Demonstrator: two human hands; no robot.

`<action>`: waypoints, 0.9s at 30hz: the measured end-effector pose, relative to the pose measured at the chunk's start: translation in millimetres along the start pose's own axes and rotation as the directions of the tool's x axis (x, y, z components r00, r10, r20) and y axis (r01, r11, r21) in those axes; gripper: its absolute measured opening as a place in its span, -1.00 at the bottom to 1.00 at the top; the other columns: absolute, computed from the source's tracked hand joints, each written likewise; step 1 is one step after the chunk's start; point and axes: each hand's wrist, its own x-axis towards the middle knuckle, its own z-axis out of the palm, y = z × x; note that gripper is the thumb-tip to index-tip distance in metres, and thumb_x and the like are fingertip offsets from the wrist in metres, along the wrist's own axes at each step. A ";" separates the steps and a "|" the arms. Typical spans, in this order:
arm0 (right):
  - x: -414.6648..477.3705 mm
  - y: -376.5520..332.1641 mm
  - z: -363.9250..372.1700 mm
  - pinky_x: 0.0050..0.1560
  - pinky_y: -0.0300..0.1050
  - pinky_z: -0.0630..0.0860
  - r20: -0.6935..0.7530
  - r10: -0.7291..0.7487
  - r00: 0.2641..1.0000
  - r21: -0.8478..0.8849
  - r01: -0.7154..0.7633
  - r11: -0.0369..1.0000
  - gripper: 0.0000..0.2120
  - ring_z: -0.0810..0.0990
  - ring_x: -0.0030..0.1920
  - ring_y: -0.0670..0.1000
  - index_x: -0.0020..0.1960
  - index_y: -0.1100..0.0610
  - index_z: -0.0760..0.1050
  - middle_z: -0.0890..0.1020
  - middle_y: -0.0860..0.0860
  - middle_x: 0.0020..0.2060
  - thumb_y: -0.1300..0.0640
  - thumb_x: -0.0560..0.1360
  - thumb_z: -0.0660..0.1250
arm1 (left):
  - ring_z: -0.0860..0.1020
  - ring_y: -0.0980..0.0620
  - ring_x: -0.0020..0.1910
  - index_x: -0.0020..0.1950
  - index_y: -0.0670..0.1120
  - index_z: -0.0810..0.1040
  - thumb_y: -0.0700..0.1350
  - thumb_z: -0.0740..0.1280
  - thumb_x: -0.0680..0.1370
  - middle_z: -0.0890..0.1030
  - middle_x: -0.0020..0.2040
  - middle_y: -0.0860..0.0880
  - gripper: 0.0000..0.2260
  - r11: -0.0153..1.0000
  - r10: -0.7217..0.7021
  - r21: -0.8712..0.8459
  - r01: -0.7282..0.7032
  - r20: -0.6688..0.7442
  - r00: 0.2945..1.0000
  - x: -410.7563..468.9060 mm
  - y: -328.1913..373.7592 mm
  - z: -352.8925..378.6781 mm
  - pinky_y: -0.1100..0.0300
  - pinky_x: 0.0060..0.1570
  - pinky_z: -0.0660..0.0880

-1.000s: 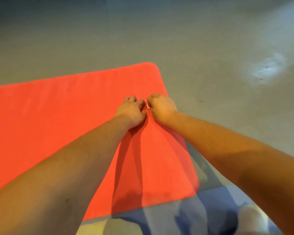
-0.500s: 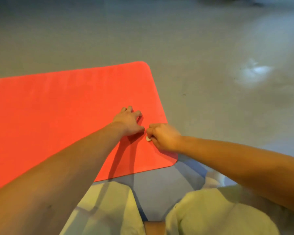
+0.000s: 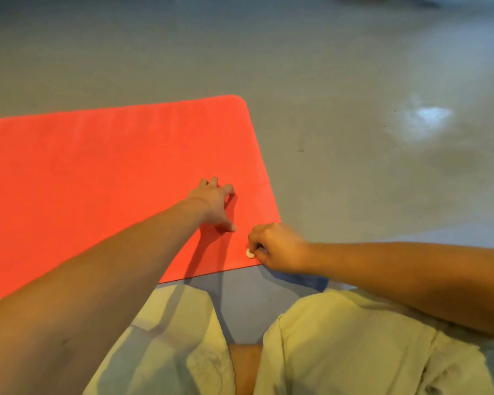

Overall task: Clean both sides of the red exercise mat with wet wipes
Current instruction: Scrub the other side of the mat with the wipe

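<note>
- Mat (image 3: 97, 181) lies flat on glossy grey floor (image 3: 354, 181).
- My left hand (image 3: 213, 202) presses it, fingers spread.
- My right hand (image 3: 277, 248) pinches a wipe (image 3: 250, 253) at its near corner.

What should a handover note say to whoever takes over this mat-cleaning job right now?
Left hand: open, fingers spread, resting on the red mat near its right end.
Right hand: curled round a small white wad, probably a wet wipe, at the mat's near right corner.
Mat: flat on the grey floor, one side up.
Done: cannot tell how much of this side has been wiped.
Left: likely finish this side, then flip the mat and wipe the other.
</note>
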 end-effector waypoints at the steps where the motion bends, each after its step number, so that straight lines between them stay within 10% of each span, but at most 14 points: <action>1: 4.5 1.8 -2.8 -0.10 0.02 0.56 -0.004 0.007 1.000 0.006 -0.007 1.000 -0.81 0.63 -0.07 0.08 -0.10 0.02 0.61 0.65 -0.07 -0.06 0.14 0.39 0.25 | 0.34 -0.24 0.40 0.54 0.10 0.31 0.36 0.61 0.24 0.36 0.39 -0.14 -0.03 1.000 -0.008 -0.005 0.008 -0.015 1.000 0.1 2.6 1.6 -0.08 0.38 0.42; 7: 42.6 8.7 -12.4 -0.14 0.06 0.56 -0.170 0.096 0.981 0.049 -0.089 0.995 -0.82 0.62 -0.11 0.11 -0.14 0.03 0.61 0.65 -0.04 -0.09 0.21 0.39 0.26 | 0.28 -0.26 0.42 0.51 0.03 0.25 0.22 0.66 0.23 0.30 0.39 -0.19 -0.02 0.996 -0.067 -0.064 0.066 -0.021 0.998 0.1 15.8 6.9 -0.17 0.37 0.44; 15: -8.0 7.5 -18.1 -0.16 -0.13 0.51 0.122 -0.023 0.992 -0.017 0.025 1.000 -0.85 0.60 -0.11 -0.05 -0.11 0.01 0.62 0.65 -0.14 -0.08 0.21 0.42 0.33 | -0.08 -0.25 0.66 0.69 0.19 -0.07 0.24 0.67 0.24 -0.07 0.66 -0.22 0.23 0.999 -0.013 -0.029 0.016 0.091 0.996 14.0 13.5 -1.9 -0.19 0.57 0.22; 27: 41.4 30.8 -25.2 -0.15 0.03 0.54 -0.135 0.035 0.990 -0.009 -0.036 0.999 -0.91 0.59 -0.15 0.09 -0.14 0.07 0.62 0.62 -0.03 -0.15 0.21 0.42 0.36 | 0.32 -0.26 0.42 0.53 0.19 0.34 0.21 0.67 0.29 0.33 0.44 -0.18 -0.11 0.999 0.006 0.053 -0.008 0.032 0.999 27.8 19.9 -33.5 0.00 0.36 0.37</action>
